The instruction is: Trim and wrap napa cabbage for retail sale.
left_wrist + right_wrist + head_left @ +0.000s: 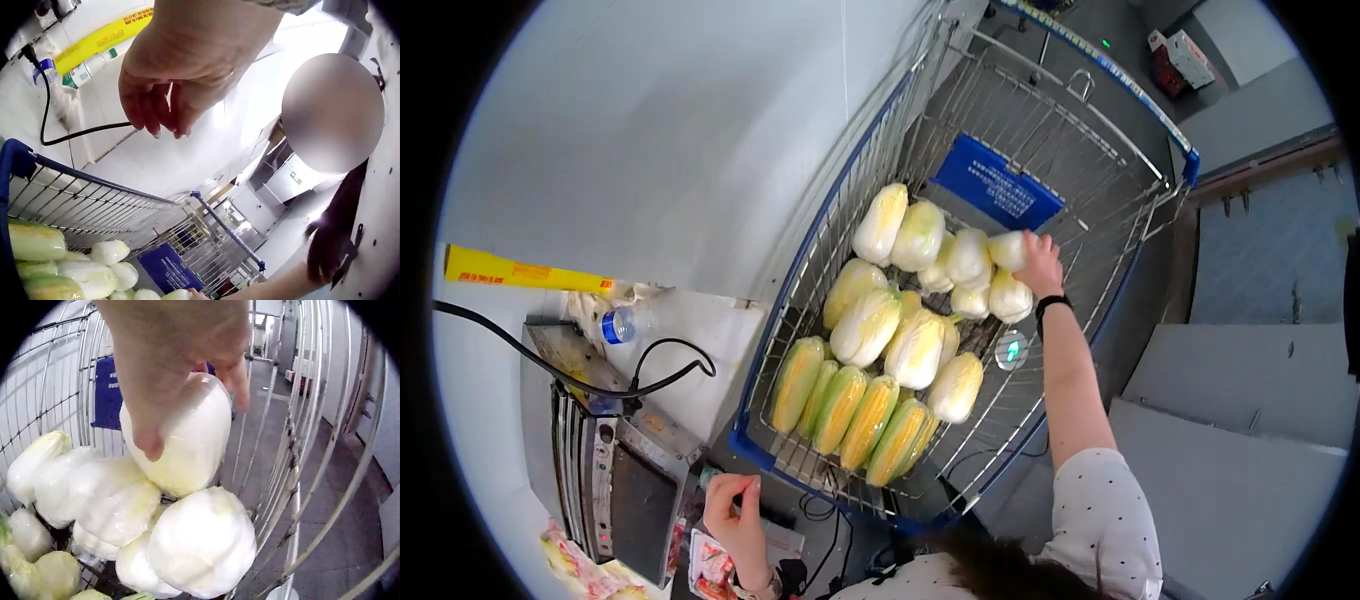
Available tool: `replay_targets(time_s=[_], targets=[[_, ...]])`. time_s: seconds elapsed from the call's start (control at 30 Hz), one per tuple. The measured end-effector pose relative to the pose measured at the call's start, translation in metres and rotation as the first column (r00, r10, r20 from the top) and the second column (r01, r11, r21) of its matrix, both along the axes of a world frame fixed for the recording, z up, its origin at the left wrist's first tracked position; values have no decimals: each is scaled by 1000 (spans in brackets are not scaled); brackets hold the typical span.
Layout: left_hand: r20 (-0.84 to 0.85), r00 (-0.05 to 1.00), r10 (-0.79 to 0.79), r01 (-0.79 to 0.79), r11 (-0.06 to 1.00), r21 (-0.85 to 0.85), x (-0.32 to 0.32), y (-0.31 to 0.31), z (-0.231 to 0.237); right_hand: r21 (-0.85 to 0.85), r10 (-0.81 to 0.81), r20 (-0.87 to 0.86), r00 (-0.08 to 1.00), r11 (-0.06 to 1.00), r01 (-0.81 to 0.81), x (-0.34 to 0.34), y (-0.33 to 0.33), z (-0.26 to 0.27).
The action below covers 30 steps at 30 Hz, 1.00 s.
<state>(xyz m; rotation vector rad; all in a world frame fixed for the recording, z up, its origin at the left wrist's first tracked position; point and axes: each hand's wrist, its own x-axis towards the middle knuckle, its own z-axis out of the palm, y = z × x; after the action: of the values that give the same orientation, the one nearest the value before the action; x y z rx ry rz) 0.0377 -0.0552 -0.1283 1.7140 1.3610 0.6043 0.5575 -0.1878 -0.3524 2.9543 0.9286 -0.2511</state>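
Right hand [1045, 266] reaches into the shopping cart [752, 452], fingers and thumb spread wide and bent round a wrapped white cabbage [194, 440] – the grip spans its upper part, thumb on one side, fingers on the other. That cabbage is at the far right end of the produce, just beyond another wrapped cabbage [203, 544]; cannot tell whether its weight rests on the neighbours. A dark wristband [1053, 303] sits behind the hand. More cabbages [866, 327] lie in the middle of the cart and toward its far left, packed close, film shining. Wrapped corn [840, 412] fills the near left part, cobs side by side, yellow kernels showing between green husks. Blue sign [998, 183] fixed beyond the cabbages. Left hand [735, 515] is outside the cart, just off its near left corner, fingers loosely bent, thumb close to them, nothing visible in its hold. To the left: a dark-topped machine [640, 490], a black cable [520, 345] looping above it, a clear bottle [635, 323] with blue cap and a long yellow box [525, 270] along the wall.
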Motion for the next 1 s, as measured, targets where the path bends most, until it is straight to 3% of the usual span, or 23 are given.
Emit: replay_targets(time_s=[0.13, 0.23, 0.37, 0.5, 0.6, 0.63, 0.77, 0.8, 0.9, 0.93, 1.0], targets=[[7, 997, 83, -83, 997, 2, -5, -3, -5, -143, 154, 120, 981, 980, -136, -6, 8, -8], [9, 990, 141, -141, 990, -24, -11, -6, -10, 55, 277, 25, 961, 959, -278, 7, 0, -14], [31, 990, 139, -137, 989, -59, -1, -9, -14, 45, 261, -10, 965, 965, -260, 10, 0, -13], [30, 993, 115, -113, 992, -52, 3, -9, -4, 52, 126, -85, 988, 991, -122, 21, 14, 21], [57, 996, 68, -66, 998, -22, -1, -9, -5, 63, 140, -236, 962, 990, -129, 38, 30, 67], [68, 994, 86, -85, 996, -29, -2, -10, -7, 38, 188, -293, 938, 982, -185, 43, 38, 83], [93, 988, 126, -120, 991, -65, 2, -12, -15, 298, 383, -634, 671, 923, -244, 60, 72, 99], [92, 987, 133, -127, 989, -73, 4, -13, -16, 271, 346, -686, 640, 938, -216, 64, 82, 86], [62, 983, 171, -167, 984, -55, 5, -16, -15, -40, -19, -915, 404, 998, -44, 45, 123, 80], [40, 982, 187, -185, 982, -41, 3, -16, -15, -71, -26, -934, 356, 991, -114, 48, 133, 65], [-12, 981, 193, -193, 981, 4, -2, -15, -19, -106, -22, -903, 430, 979, -173, 52, 148, 30]])
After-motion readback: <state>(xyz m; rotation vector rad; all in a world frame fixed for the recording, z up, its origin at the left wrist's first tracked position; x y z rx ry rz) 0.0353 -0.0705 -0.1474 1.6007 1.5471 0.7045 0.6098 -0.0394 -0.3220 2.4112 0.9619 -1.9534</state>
